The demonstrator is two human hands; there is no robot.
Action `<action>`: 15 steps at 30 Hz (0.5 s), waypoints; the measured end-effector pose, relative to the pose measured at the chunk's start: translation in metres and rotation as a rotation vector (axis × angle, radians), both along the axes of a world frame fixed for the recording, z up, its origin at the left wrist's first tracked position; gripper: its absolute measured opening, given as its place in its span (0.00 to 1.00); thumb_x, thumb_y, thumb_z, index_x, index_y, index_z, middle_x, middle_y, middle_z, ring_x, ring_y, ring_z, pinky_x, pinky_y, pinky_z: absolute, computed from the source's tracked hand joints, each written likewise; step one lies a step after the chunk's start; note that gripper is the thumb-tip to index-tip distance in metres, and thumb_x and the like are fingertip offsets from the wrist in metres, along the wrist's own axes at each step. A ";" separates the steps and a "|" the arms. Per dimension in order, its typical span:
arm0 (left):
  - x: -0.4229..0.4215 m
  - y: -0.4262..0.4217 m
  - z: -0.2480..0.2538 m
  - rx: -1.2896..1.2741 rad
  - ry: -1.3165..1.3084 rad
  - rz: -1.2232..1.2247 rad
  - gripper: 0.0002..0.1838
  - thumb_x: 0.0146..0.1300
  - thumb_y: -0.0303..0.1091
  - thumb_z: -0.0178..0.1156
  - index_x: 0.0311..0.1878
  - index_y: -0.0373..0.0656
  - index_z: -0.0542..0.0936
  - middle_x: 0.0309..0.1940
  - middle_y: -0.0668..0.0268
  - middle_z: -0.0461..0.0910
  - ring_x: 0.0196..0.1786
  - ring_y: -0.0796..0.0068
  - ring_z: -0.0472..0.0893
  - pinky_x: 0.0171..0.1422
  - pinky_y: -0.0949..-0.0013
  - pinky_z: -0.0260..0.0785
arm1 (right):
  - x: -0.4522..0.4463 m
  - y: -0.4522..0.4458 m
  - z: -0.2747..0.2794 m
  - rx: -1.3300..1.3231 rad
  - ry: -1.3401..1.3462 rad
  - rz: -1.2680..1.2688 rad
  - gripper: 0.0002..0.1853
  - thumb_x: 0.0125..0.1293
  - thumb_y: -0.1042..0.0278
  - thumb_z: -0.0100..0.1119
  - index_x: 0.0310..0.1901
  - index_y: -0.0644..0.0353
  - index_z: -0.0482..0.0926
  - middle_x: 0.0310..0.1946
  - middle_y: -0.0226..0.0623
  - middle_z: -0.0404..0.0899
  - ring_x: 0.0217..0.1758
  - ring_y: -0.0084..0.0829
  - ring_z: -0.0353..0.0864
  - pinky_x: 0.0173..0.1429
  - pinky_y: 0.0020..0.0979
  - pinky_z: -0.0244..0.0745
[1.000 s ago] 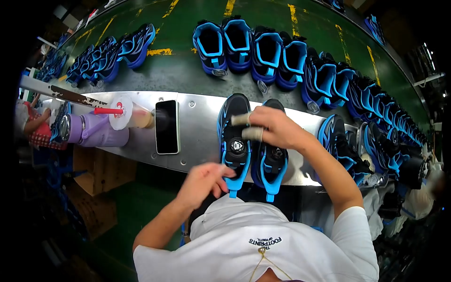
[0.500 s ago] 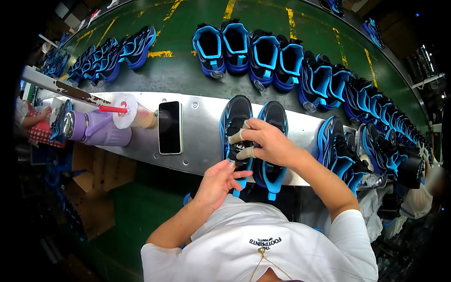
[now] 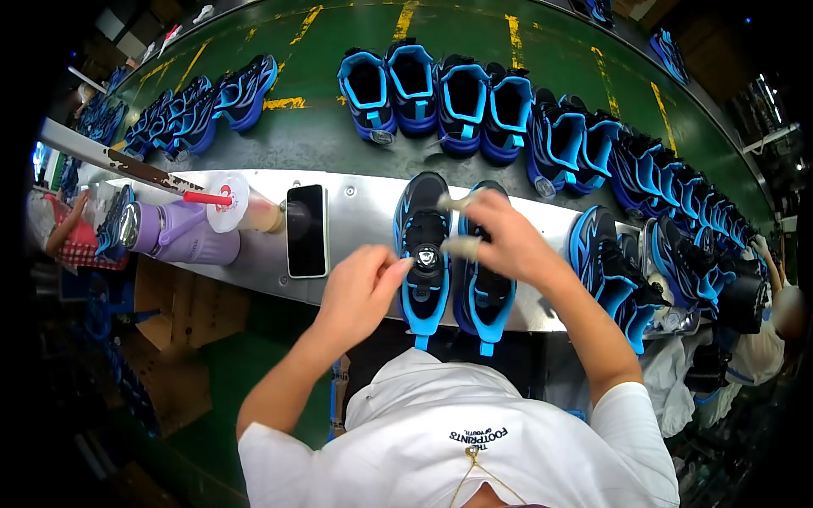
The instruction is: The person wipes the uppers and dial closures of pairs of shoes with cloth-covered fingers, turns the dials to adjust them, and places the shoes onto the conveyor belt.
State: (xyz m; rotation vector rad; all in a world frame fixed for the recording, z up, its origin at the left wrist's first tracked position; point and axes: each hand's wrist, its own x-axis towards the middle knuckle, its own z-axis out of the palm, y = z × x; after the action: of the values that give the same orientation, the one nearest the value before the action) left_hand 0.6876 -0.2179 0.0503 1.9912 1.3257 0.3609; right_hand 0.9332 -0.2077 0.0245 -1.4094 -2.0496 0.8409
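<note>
Since the last frame, the right hand has come off the dial of the left shoe, and the left hand has shifted outward. I see the right one loose, fingers parted above the right shoe; the left is curled, thumb beside the dial, grip unclear to me. Both shoes sit together on the counter.

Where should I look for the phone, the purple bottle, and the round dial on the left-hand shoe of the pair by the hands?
Phone [image 3: 306, 231]: head view, middle of its dark screen.
Purple bottle [image 3: 196, 242]: head view, its body.
Round dial [image 3: 426, 257]: head view, its face.
</note>
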 end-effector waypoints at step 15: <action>0.050 0.043 -0.030 0.012 0.319 -0.314 0.24 0.56 0.54 0.62 0.22 0.39 0.82 0.19 0.53 0.79 0.25 0.51 0.81 0.33 0.54 0.73 | -0.014 -0.021 -0.035 0.139 -0.121 0.042 0.31 0.45 0.59 0.76 0.54 0.55 0.80 0.56 0.39 0.74 0.55 0.44 0.77 0.54 0.41 0.77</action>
State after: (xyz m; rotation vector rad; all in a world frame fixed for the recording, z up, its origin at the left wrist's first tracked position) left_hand 0.7377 -0.1745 0.0207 2.2908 1.1662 -0.1009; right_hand 0.9192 -0.2287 -0.0105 -1.3748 -2.1897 0.6306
